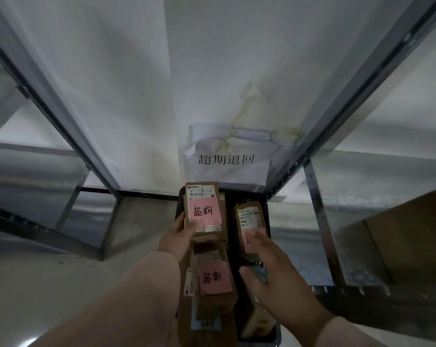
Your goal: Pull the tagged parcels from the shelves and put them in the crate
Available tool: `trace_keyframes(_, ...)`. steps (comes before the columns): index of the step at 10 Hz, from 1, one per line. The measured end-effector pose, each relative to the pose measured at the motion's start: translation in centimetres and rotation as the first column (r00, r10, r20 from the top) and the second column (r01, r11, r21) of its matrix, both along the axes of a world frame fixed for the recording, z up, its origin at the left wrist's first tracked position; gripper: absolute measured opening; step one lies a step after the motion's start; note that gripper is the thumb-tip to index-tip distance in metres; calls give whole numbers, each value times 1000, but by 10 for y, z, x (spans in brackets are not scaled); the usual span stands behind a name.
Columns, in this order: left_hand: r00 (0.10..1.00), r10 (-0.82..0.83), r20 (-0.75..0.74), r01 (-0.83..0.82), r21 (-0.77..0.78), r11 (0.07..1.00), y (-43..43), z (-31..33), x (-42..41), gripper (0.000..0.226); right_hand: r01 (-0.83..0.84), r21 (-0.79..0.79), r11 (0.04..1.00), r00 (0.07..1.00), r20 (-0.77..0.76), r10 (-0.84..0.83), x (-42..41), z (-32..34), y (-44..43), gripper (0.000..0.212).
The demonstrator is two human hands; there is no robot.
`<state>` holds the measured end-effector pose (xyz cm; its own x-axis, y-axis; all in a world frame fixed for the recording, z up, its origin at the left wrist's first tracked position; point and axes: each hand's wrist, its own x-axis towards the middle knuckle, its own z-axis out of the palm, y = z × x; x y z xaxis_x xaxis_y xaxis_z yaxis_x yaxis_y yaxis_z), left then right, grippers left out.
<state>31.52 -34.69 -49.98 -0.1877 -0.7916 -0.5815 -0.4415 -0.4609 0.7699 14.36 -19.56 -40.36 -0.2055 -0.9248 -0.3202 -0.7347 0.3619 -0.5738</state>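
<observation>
Lower centre of frame: the left hand [179,234] grips a pink-tagged parcel [203,209] by its near edge, over the far left of the black crate [266,216]. The right hand [279,274] is spread open, fingers reaching a second tagged parcel [251,219] inside; contact is unconfirmed. Recommend lowering the held parcel flat, tag upward, while the right hand steadies its neighbour.

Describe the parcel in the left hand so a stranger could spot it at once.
Find the white paper sign; the black crate sits right below it. At the crate's far left end is a brown parcel, gripped by the left hand. It is the only one gripped and is nearest the sign, its pink tag fully showing.
</observation>
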Motion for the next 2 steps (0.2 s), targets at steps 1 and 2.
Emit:
trace_keyframes(1,993,-115,19,116,-127,985,1,6,1,28,22,-2,1000,999,-27,-23,-1,6,6,65)
trace_keyframes(2,972,-181,152,217,-271,938,7,20,3,49,4,-74,997,997,-72,-9,-1,16,17,70)
